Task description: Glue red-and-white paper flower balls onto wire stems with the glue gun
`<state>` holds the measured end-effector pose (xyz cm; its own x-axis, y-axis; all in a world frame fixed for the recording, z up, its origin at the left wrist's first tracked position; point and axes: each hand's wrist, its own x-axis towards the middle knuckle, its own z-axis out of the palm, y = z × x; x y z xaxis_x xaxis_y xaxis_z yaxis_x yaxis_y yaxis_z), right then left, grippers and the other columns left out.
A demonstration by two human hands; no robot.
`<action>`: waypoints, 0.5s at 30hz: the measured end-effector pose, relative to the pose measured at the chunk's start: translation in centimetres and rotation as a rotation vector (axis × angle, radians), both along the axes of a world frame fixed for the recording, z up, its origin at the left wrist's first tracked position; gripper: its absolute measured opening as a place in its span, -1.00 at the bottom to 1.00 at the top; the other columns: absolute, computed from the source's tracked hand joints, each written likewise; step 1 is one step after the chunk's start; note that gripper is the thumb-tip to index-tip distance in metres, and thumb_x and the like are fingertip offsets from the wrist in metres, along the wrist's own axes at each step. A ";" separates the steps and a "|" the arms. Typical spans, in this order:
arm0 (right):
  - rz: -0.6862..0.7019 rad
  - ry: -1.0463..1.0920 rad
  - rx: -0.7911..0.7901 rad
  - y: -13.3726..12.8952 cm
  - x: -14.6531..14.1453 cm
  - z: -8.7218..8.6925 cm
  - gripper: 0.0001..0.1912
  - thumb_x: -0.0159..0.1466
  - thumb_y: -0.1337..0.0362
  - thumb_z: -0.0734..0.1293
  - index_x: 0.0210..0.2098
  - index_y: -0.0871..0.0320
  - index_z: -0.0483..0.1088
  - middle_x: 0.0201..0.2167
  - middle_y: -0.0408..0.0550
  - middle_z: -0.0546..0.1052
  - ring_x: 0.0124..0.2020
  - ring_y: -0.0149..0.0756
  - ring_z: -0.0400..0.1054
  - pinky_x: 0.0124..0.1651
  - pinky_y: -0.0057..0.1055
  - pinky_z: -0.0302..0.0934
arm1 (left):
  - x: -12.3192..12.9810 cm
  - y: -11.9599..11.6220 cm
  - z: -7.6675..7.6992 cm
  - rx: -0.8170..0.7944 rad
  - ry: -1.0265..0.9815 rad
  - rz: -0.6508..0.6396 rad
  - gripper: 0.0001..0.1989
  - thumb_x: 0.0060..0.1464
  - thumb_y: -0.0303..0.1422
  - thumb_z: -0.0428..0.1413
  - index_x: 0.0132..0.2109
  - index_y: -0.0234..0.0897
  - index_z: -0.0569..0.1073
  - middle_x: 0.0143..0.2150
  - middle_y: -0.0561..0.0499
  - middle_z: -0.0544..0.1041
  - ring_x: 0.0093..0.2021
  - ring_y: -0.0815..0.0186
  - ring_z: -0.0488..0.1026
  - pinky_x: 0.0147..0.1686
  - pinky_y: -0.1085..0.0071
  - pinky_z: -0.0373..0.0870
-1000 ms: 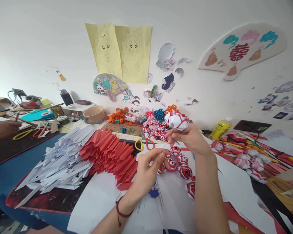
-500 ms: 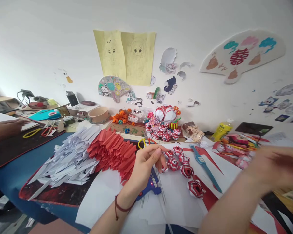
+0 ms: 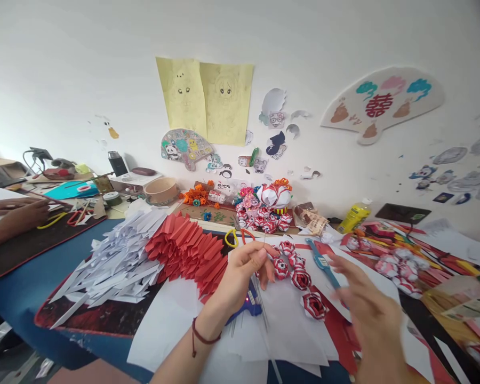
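My left hand (image 3: pixel 246 272), a dark red cord at its wrist, pinches a thin wire (image 3: pixel 264 240) whose tip rises just above the fingertips. Blurred by motion, my right hand (image 3: pixel 370 309) hovers over the right side with fingers apart and nothing visible in it. Close to its fingertips lies a blue wristwatch (image 3: pixel 322 261). Several red-and-white paper roses (image 3: pixel 301 278) sit between the hands. Beneath my left hand, partly hidden, is a blue hot glue gun (image 3: pixel 250 305) with a small red light. Thin rods (image 3: pixel 272 354) lie on white paper sheets (image 3: pixel 296 330).
Piles of folded white paper strips (image 3: pixel 116 261) and red ones (image 3: pixel 188 253) cover the left. Yellow-and-red scissors (image 3: pixel 232 238), more flowers (image 3: pixel 264 213) and a yellow bottle (image 3: pixel 355 215) stand behind. Another person's hands (image 3: pixel 20 216) work at far left.
My right hand has swung in from the far right toward the watch and roses. My left hand keeps its pinch, nearly in place. The other person's second hand has come into view.
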<state>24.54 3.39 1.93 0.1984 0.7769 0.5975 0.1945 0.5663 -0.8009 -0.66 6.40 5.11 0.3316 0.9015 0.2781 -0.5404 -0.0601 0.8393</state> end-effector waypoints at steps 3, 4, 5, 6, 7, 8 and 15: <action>0.100 -0.038 -0.177 1.3 -3.3 0.2 -0.75 0.27 0.04 0.46 -0.10 -0.05 0.63 0.20 0.03 0.54 0.29 0.07 0.35 0.28 -0.01 0.27 | -0.1 0.2 -0.2 -0.019 0.019 -0.058 -0.66 0.28 -0.12 0.19 -0.13 -0.37 0.57 -0.55 0.05 0.50 -0.63 0.48 0.30 -0.58 0.56 0.21; 0.131 -0.051 -0.216 1.9 -4.3 0.7 -0.73 0.32 0.01 0.42 -0.07 -0.06 0.62 0.17 0.02 0.57 0.29 0.05 0.35 0.29 -0.03 0.26 | -0.1 0.3 -0.3 -0.025 0.026 -0.078 -0.66 0.29 -0.12 0.19 -0.13 -0.37 0.57 -0.55 0.05 0.50 -0.63 0.48 0.31 -0.57 0.56 0.22; 0.172 -0.076 -0.244 2.4 -5.3 1.3 -0.70 0.33 -0.02 0.39 -0.04 -0.07 0.62 0.12 0.01 0.60 0.24 0.02 0.40 0.28 -0.05 0.28 | -0.1 0.4 -0.4 -0.031 0.032 -0.098 -0.66 0.29 -0.12 0.18 -0.13 -0.37 0.57 -0.54 0.04 0.50 -0.62 0.48 0.31 -0.56 0.56 0.22; 0.202 -0.094 -0.264 3.0 -6.1 1.9 -0.67 0.35 -0.04 0.37 -0.02 -0.07 0.61 0.06 0.01 0.62 0.17 0.00 0.46 0.23 -0.07 0.32 | -0.1 0.5 -0.6 -0.037 0.035 -0.115 -0.66 0.29 -0.12 0.19 -0.13 -0.37 0.56 -0.54 0.04 0.50 -0.62 0.48 0.31 -0.56 0.55 0.23; 0.232 -0.108 -0.270 3.5 -6.9 2.4 -0.65 0.36 -0.06 0.35 -0.01 -0.06 0.60 0.02 0.01 0.64 0.10 -0.02 0.49 0.19 -0.09 0.35 | -0.1 0.6 -0.8 -0.044 0.035 -0.129 -0.65 0.28 -0.11 0.19 -0.14 -0.37 0.55 -0.54 0.05 0.50 -0.62 0.47 0.31 -0.56 0.55 0.23; 0.255 -0.105 -0.259 3.9 -7.4 2.9 -0.64 0.37 -0.06 0.34 0.01 -0.06 0.59 0.02 0.01 0.64 0.07 -0.04 0.51 0.18 -0.11 0.36 | -0.1 0.8 -1.0 -0.051 0.031 -0.139 -0.65 0.27 -0.09 0.20 -0.14 -0.36 0.54 -0.55 0.05 0.50 -0.62 0.47 0.31 -0.56 0.55 0.23; 0.323 0.165 -0.062 7.3 -8.3 5.7 -0.36 0.33 -0.17 0.34 0.31 -0.10 0.32 0.26 0.05 0.46 0.20 0.01 0.43 0.20 0.00 0.36 | -0.3 1.5 -2.3 -0.070 0.050 -0.162 -0.56 0.19 0.01 0.23 -0.22 -0.35 0.50 -0.56 0.04 0.48 -0.60 0.42 0.33 -0.56 0.52 0.26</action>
<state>16.22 10.72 7.60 0.0271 0.8490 0.5277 -0.1209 0.5268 -0.8414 -0.94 7.92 2.80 0.4860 0.8517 0.1962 -0.4955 0.0836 0.8646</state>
